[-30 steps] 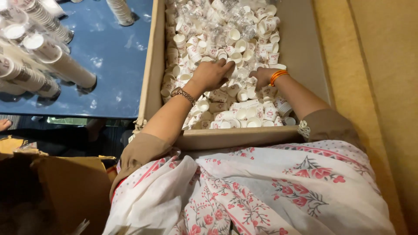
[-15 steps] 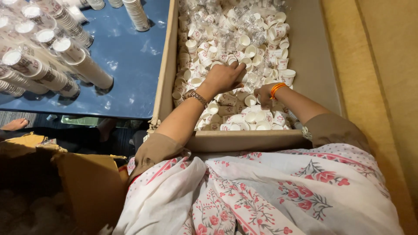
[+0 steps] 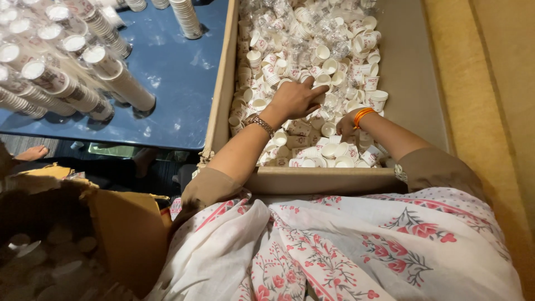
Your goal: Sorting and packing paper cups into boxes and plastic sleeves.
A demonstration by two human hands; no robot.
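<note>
Beside the blue table (image 3: 167, 72), a cardboard box (image 3: 220, 100) is brimming with loose paper cups (image 3: 312, 50). The left hand (image 3: 295, 99) is spreading flat, gathering; the right hand (image 3: 345, 125) is digging in, fingers hidden. Nesting likely follows.

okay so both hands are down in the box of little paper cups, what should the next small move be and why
Probably close the left hand on the cups under its fingers and lift them. It lies flat on the loose paper cups in the cardboard box, fingers spread, nothing clearly gripped. The right hand is half buried among cups, its grip hidden.
</note>
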